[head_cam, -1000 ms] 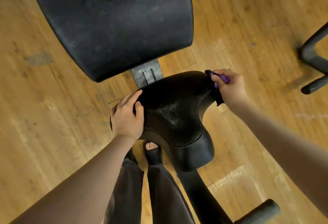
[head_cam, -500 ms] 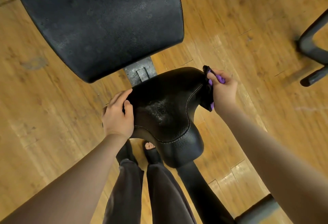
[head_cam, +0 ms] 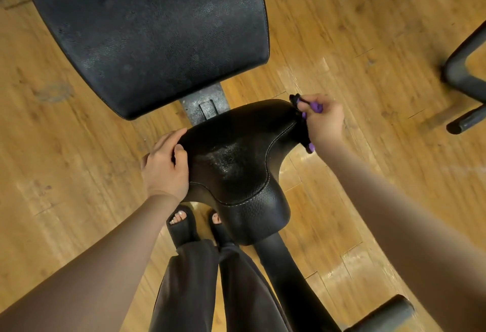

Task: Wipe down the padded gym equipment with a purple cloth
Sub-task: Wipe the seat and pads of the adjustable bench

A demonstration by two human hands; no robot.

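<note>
The right hand (head_cam: 324,121) has its fingers curled tight round a bunched purple cloth (head_cam: 314,106), pressed against the far right edge of the black padded seat (head_cam: 236,158). The left hand (head_cam: 165,164) rests on the seat's left edge, fingers straight. The cloth looks soft and light, best kept wadded in the palm; the vinyl seems smooth, likely slippery. No containers are visible.
</note>
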